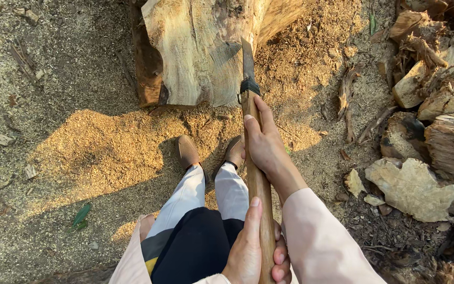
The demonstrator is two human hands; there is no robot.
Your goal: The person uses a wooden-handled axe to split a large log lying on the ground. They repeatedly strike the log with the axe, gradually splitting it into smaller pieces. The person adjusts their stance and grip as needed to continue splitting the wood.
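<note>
Long-handled axe with a brown wooden shaft [258, 184] and a dark steel head [247, 66], held upright along the middle of the view. Blade edge rests against the cut face of a big pale, rough-hewn log [200, 47] that lies across the top of the frame.

Right hand [264, 142] high on the shaft, just below the head: fingers wrapped round the wood, thumb laid along it, grip closed. Left hand [250, 247] low on the shaft near the bottom edge, also closed round it, thumb pointing up the wood, fingertips curled on the far side. The two hands are well apart on the handle. Cream sleeves on both arms.

Feet in tan woven shoes [187, 152] stand just short of the log, one to each side of the axe line; white trousers above them.

Open room: to the left, a wide stretch of sawdust-covered ground [80, 152], half in sun and half in shade, with only scattered chips and a green leaf [81, 215]. To the right, space is tight: a heap of split wood chunks and bark slabs [426, 131] crowds in from the right edge, near the right forearm.

No containers in view.
</note>
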